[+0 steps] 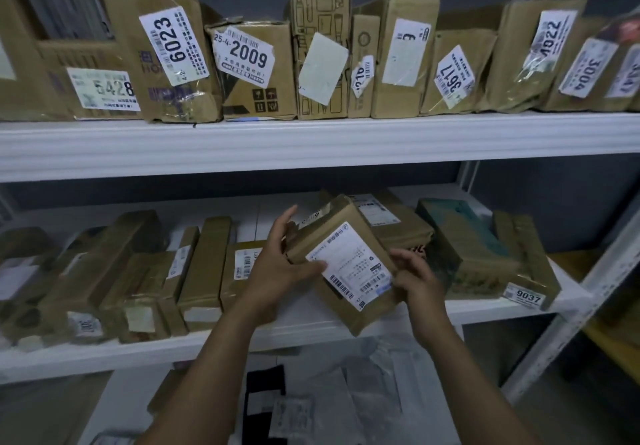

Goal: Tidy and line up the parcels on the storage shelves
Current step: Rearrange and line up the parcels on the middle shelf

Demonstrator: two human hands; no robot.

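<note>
A brown cardboard parcel (pixel 343 236) with a white shipping label is held tilted above the front of the middle shelf (pixel 311 332). My left hand (pixel 280 264) grips its left edge, thumb lying on the label. My right hand (pixel 417 281) holds its lower right corner. Several brown parcels (pixel 145 271) stand in a row on the shelf to the left. A flat parcel (pixel 398 222) lies behind the held one. A large greenish parcel labelled 9037 (pixel 485 257) lies to the right.
The upper shelf (pixel 311 139) carries a row of several labelled boxes, among them 6023 (pixel 166 53) and 2009 (pixel 252 63). Grey and black soft packages (pixel 311 399) lie on the level below. A white shelf upright (pixel 571 316) stands at the right.
</note>
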